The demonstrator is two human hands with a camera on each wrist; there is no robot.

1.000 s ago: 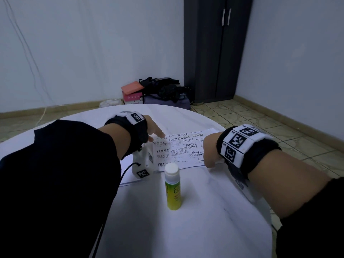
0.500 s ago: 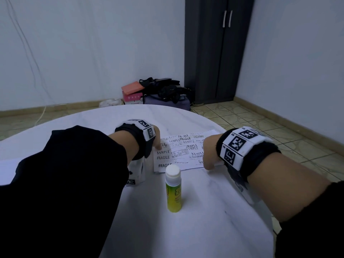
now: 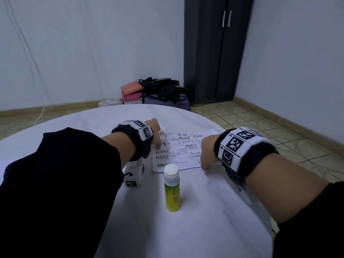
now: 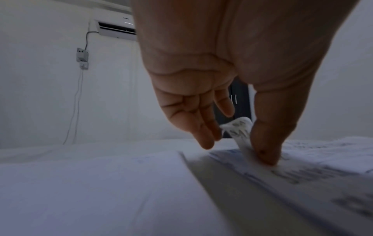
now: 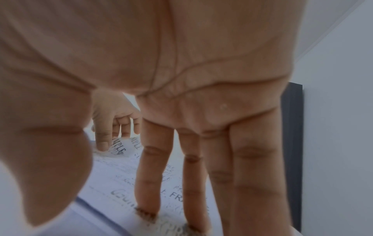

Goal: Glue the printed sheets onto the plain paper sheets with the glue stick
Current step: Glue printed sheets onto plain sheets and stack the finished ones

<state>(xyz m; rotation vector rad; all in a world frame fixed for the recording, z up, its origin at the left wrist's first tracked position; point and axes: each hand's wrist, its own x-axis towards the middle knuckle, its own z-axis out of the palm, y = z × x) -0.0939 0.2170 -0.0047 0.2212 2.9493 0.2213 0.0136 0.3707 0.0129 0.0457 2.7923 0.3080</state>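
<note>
From the head view, the printed sheet (image 3: 178,149) lies just beyond the upright glue stick (image 3: 172,189) on the table (image 3: 195,229). The left wrist view shows the left hand (image 4: 222,79) pinching the sheet's curled corner (thumb pressing down). The right wrist view shows the right hand (image 5: 191,95), fingers straight, pressing the sheet.

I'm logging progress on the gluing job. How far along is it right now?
Early stage. Done: nothing visibly glued; the glue stick stands capped on the table. In hand: the left hand peels up a corner of the top printed sheet while the right hand presses straight fingers on the stack. Left: gluing and sticking the sheets.
</note>
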